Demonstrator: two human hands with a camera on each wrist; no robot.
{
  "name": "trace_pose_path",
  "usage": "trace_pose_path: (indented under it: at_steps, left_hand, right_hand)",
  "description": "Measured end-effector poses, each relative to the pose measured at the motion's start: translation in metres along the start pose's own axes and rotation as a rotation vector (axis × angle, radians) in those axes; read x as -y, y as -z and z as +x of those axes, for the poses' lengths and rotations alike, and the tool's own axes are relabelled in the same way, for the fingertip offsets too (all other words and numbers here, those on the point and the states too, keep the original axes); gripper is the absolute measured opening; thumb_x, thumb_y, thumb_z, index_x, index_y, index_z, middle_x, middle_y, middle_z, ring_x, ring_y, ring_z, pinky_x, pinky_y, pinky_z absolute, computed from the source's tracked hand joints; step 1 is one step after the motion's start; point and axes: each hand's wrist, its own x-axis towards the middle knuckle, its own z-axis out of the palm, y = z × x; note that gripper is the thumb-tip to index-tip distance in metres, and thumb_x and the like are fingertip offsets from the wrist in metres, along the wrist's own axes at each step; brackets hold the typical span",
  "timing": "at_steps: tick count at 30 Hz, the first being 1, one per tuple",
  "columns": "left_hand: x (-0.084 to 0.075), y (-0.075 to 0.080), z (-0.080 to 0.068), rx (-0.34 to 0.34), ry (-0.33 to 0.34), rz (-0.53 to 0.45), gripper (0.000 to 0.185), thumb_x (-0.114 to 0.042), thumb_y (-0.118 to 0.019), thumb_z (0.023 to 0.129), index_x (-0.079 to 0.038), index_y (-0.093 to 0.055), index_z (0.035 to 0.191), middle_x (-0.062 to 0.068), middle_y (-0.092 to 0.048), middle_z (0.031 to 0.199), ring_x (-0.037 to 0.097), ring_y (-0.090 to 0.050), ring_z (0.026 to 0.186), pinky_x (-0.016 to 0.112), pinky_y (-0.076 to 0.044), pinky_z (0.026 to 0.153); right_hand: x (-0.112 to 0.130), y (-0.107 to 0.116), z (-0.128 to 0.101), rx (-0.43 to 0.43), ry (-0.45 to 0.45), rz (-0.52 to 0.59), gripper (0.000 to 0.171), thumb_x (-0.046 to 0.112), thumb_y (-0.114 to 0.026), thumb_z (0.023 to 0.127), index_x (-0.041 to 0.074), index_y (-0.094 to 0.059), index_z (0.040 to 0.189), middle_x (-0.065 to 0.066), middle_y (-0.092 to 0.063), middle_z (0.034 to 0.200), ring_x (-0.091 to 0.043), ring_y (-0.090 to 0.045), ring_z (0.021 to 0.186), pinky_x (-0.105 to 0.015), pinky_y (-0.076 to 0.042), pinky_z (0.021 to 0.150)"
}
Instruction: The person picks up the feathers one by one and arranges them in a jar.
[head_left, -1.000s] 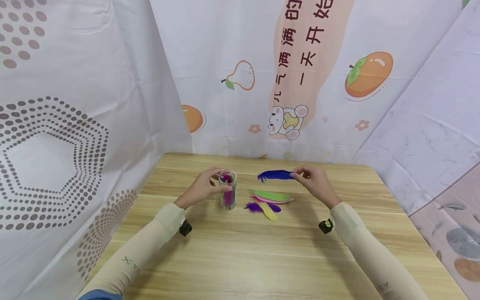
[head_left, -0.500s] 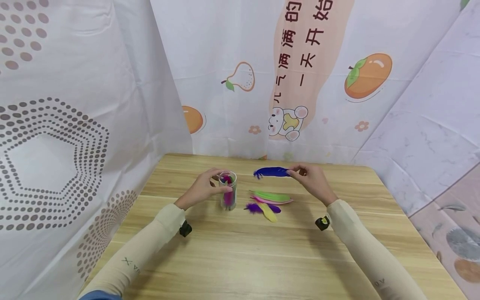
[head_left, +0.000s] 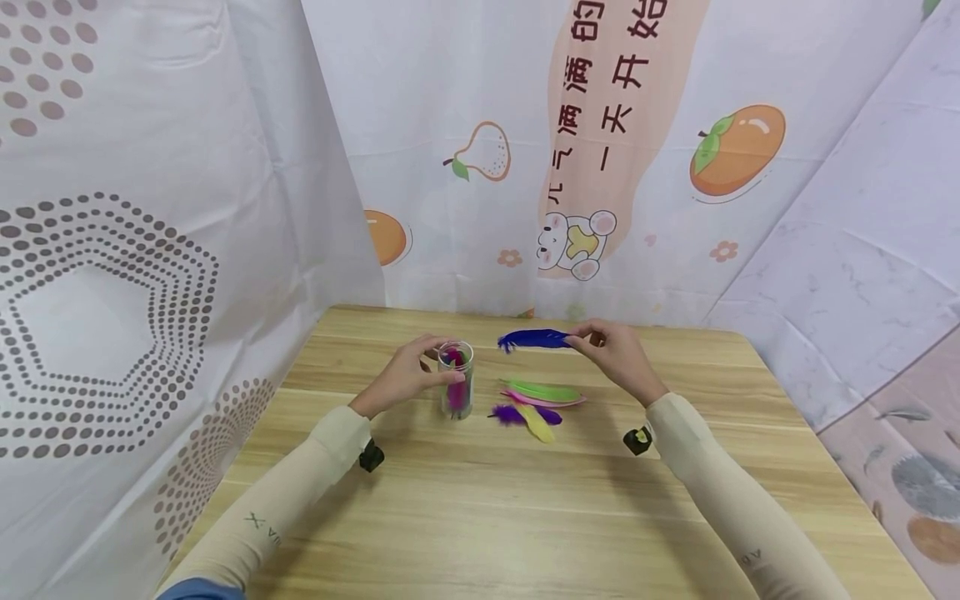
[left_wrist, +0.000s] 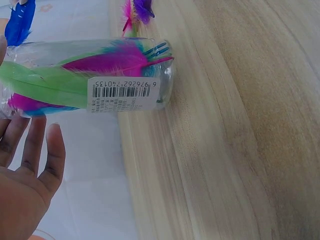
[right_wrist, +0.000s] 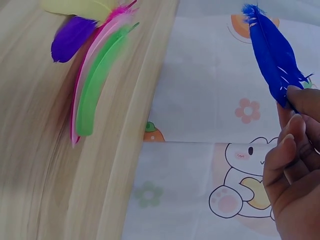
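The right hand (head_left: 617, 354) pinches a blue feather (head_left: 534, 339) by its quill, held level above the worktop (head_left: 480, 500) with its tip pointing toward 9 o'clock. At 9 o'clock of that tip, the left hand (head_left: 401, 379) curls around a clear jar (head_left: 456, 380) standing upright with feathers inside. At 5 o'clock of the jar, loose feathers (head_left: 540, 400) lie on the worktop.

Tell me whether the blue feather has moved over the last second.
Yes. Pinched in the right hand, the blue feather has shifted left and slightly up, closing on the clear jar, which stands where it did on the table.
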Motion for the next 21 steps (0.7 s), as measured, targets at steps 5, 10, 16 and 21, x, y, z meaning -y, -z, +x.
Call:
trace_pose_path:
  at_steps: [5, 10, 16, 21]
  left_hand:
    - [0.001, 0.0, 0.001, 0.001, -0.002, 0.007, 0.065, -0.056, -0.083, 0.082, -0.03, -0.063, 0.139, -0.01, -0.064, 0.123, 0.018, -0.056, 0.11, 0.042, -0.052, 0.091]
    - [0.001, 0.0, 0.001, 0.007, -0.003, 0.011, 0.066, -0.056, -0.082, 0.083, -0.029, -0.063, 0.14, -0.01, -0.063, 0.124, 0.018, -0.056, 0.11, 0.041, -0.052, 0.092]
    - [0.001, 0.0, 0.0, 0.006, -0.005, 0.017, 0.066, -0.057, -0.081, 0.083, -0.029, -0.062, 0.14, -0.01, -0.063, 0.124, 0.018, -0.056, 0.11, 0.041, -0.052, 0.092]
    - [0.0, 0.0, 0.0, 0.003, -0.005, 0.015, 0.064, -0.055, -0.082, 0.083, -0.03, -0.063, 0.139, -0.01, -0.063, 0.124, 0.017, -0.056, 0.11, 0.042, -0.051, 0.092]
  right_hand:
    - [0.004, 0.0, 0.002, -0.009, 0.003, 0.015, 0.016, 0.03, -0.074, 0.098, 0.014, -0.078, 0.101, -0.003, -0.068, 0.079, -0.021, -0.052, 0.065, -0.03, -0.04, 0.053]
    - [0.009, -0.001, 0.004, -0.011, -0.004, 0.022, 0.014, 0.029, -0.074, 0.098, 0.016, -0.077, 0.101, -0.002, -0.065, 0.076, -0.021, -0.051, 0.064, -0.03, -0.039, 0.052]
    - [0.013, -0.004, 0.008, -0.005, 0.011, 0.011, 0.013, 0.027, -0.075, 0.097, 0.015, -0.078, 0.1, 0.001, -0.062, 0.073, -0.02, -0.052, 0.064, -0.029, -0.04, 0.053]
    - [0.015, -0.006, 0.01, -0.002, 0.026, 0.02, 0.012, 0.026, -0.075, 0.097, 0.015, -0.078, 0.099, 0.001, -0.063, 0.072, -0.02, -0.052, 0.062, -0.029, -0.04, 0.052]
